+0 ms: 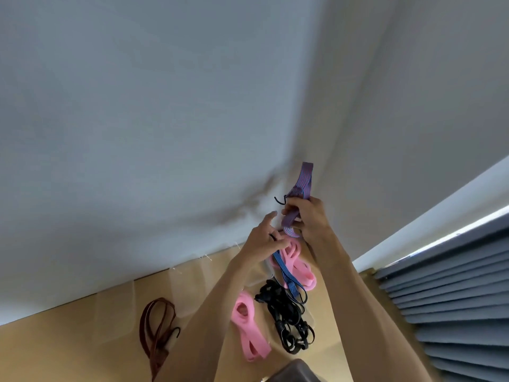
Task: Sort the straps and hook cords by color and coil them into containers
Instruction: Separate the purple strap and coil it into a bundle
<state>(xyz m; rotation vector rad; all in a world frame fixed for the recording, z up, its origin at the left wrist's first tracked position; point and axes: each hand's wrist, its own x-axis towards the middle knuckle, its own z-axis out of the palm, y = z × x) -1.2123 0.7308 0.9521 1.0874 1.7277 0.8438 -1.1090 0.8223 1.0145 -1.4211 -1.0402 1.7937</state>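
My right hand (308, 216) is raised against the wall and grips a folded bundle of blue-and-red striped hook cord (303, 180), whose black hook (280, 201) sticks out to the left. The cord's tail (286, 274) hangs down toward the table. My left hand (265, 238) touches the cord just below the bundle, fingers pinched on it. On the tan table lie two pink straps (298, 264) (248, 326), a pile of black hook cords (287, 318) and a brown strap (157, 329). The clear containers (115, 312) are faint.
A white wall (165, 119) rises right behind the table. Grey slatted blinds (454, 299) fill the right side. A dark grey object (294, 372) sits at the bottom edge, close to me.
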